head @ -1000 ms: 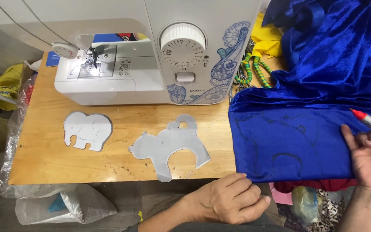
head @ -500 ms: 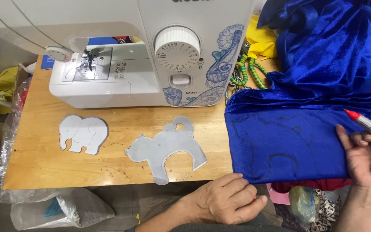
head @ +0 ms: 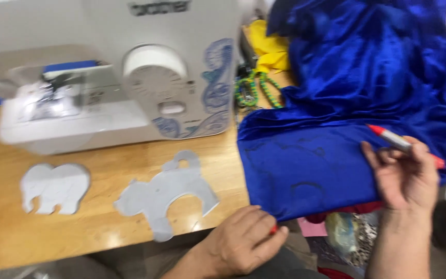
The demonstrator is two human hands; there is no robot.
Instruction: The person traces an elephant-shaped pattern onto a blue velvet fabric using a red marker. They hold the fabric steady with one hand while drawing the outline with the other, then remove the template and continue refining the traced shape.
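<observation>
Two hands are working at the bench's right end. Right hand (head: 406, 173) is gripping a red-capped marker (head: 399, 142), its long axis slanting up-left over the blue velvet (head: 305, 165). Left hand (head: 243, 243), fingers curled on a small red piece, is resting at the front edge beside the velvet's near corner.

Bright, even indoor light; motion blur smears the whole frame, with glare on the sewing machine (head: 130, 93).

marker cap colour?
Red, on the marker in the right hand; head view.
</observation>
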